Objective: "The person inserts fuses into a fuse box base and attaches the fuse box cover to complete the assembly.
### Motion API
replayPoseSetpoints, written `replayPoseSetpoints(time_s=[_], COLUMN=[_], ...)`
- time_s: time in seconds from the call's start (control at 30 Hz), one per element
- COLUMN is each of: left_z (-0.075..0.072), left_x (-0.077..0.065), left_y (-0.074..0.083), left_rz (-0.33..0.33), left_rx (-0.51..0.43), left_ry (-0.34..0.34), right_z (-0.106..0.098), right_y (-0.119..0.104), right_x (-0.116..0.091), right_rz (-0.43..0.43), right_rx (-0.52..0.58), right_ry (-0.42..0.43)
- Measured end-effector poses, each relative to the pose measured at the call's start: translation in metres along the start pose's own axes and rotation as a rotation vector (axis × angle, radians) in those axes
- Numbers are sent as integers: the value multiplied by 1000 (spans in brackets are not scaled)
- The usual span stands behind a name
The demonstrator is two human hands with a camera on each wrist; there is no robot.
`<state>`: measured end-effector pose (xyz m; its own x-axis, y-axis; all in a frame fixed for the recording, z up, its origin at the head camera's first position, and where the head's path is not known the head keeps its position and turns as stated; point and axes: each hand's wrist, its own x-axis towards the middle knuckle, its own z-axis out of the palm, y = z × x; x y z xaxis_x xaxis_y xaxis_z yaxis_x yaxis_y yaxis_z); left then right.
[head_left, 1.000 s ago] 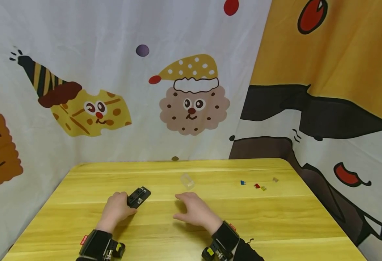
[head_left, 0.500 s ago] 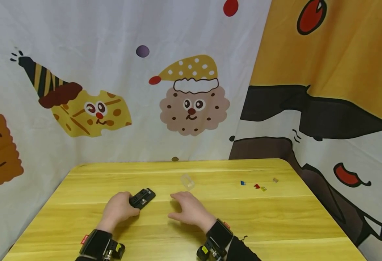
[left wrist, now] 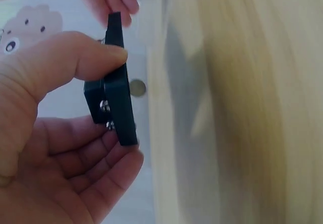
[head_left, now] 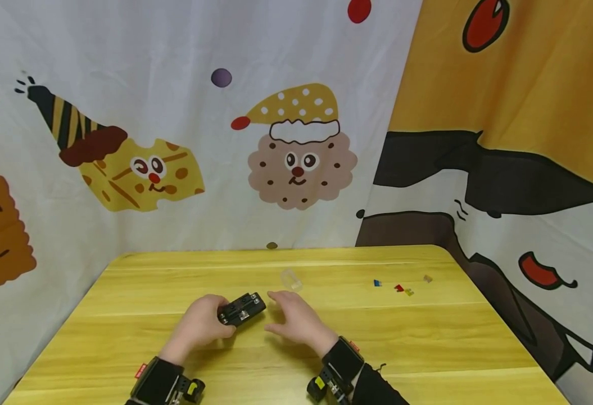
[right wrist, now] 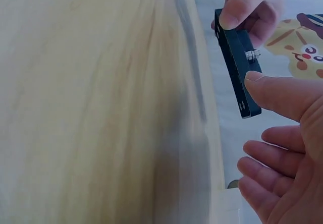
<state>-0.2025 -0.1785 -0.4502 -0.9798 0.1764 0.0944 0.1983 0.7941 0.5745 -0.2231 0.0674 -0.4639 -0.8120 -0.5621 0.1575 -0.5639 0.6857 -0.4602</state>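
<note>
My left hand (head_left: 200,323) grips a black fuse box (head_left: 243,309), a flat oblong block with metal screw terminals along it. In the left wrist view the thumb presses on one face of the fuse box (left wrist: 119,98) and the fingers curl behind it. The block is held up over the table, one end pointing toward my right hand (head_left: 301,320). That hand is open, thumb and fingers spread beside the block's far end. In the right wrist view its thumb (right wrist: 277,93) overlaps the block's end, with the other fingers below, loosely bent.
A clear plastic cover (head_left: 291,279) lies on the wooden table (head_left: 417,349) beyond the right hand. Farther right lie small blade fuses: a blue fuse (head_left: 377,283), a red fuse (head_left: 399,288), a yellow fuse (head_left: 409,292) and a pale fuse (head_left: 428,278). A printed curtain (head_left: 175,45) hangs behind.
My left hand has carried the fuse box rightward and turned it flatter toward my right hand. The right hand has shifted slightly left, narrowing the gap between them.
</note>
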Motion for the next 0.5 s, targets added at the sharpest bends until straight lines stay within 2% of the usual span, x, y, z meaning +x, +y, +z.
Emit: replayPoseSetpoints(time_s=[0.27,0.5], left_z=[7,15], left_x=[-1,1], left_y=[19,27], left_rz=[125,205], left_rx=[7,13], left_ry=[-30,-47], right_z=[-9,-15], right_y=[10,24], right_x=[-4,-11], right_rz=[-25,-77], right_rx=[41,87], right_ry=[30,38])
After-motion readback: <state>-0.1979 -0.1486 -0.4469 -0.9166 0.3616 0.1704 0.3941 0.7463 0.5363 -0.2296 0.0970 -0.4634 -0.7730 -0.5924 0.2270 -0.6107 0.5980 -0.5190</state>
